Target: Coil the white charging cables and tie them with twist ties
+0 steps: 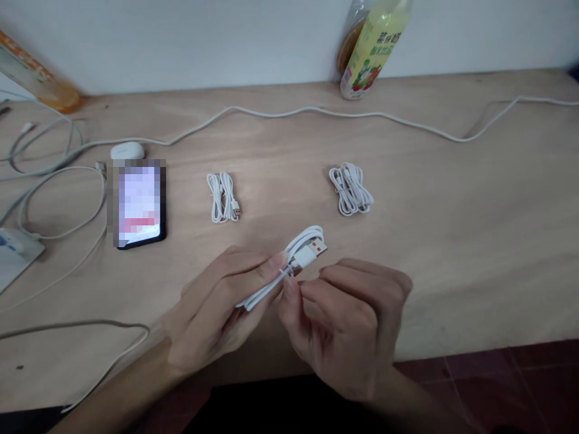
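A coiled white USB cable (304,241) is held over the front of the table by my left hand (226,295), its thumb pressed on the loops. The cable's USB plug points up and to the right, with orange-red marks inside. A thin white tie (286,273) goes around the middle of the bundle. Thumb and forefinger of my right hand (348,313) are pinched together at this tie; its end is hidden between them. Beyond my hands lie two more bundled white cables, one bundle (223,198) to the left and another bundle (351,189) to the right.
On the left are a phone (139,205) with its screen lit, a white earbud case (127,150) and several loose cables (63,235). A long white cord (316,110) crosses the table (452,241). Bottles stand by the wall, one yellow (373,54), one orange (58,90).
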A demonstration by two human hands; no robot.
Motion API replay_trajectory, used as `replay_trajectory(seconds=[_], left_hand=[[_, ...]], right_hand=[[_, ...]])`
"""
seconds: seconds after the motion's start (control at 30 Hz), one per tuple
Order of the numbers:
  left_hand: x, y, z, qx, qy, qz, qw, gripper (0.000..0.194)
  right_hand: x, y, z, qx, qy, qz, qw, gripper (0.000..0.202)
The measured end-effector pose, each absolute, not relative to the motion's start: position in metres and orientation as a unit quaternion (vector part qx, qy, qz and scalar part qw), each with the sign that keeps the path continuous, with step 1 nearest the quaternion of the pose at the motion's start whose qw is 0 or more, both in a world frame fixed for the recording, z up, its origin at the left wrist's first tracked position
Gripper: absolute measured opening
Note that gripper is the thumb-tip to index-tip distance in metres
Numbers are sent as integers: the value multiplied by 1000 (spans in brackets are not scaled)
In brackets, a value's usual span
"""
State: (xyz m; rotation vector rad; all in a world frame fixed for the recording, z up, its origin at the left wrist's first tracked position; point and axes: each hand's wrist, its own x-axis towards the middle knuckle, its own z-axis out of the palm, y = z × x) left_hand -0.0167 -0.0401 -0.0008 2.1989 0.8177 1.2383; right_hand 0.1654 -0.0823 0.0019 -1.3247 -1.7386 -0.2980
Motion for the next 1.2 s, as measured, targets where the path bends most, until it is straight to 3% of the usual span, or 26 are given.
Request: replay_trajectory(seconds=[0.13, 0.33, 0.47, 0.53, 0.77, 1.0, 1.2], left_hand=[[-12, -42, -10, 798, 320, 450, 241, 43], [-12, -36, -3, 824, 356, 400, 188, 45], [-10, -32, 4, 813, 364, 412, 190, 40], [-5, -34, 6, 795, 385, 428, 194, 38], [10, -41, 1, 733, 436, 453, 259, 27], [16, -31, -1, 604, 393, 477, 504, 32], [11, -22, -4, 495, 402, 405, 655, 25]], right_hand=[[145, -77, -1, -569, -634, -80, 518, 22], [136, -72, -3, -591, -604, 30, 534, 20], [153, -73, -1, -575, -614, 112, 529, 8], [164, -71, 0, -578, -582, 198, 537, 5], [188, -42, 0, -466, -426, 574, 522, 30], [206, -20, 11, -436, -502, 547, 508, 23], [223, -12, 24, -414, -644, 497, 409, 19]])
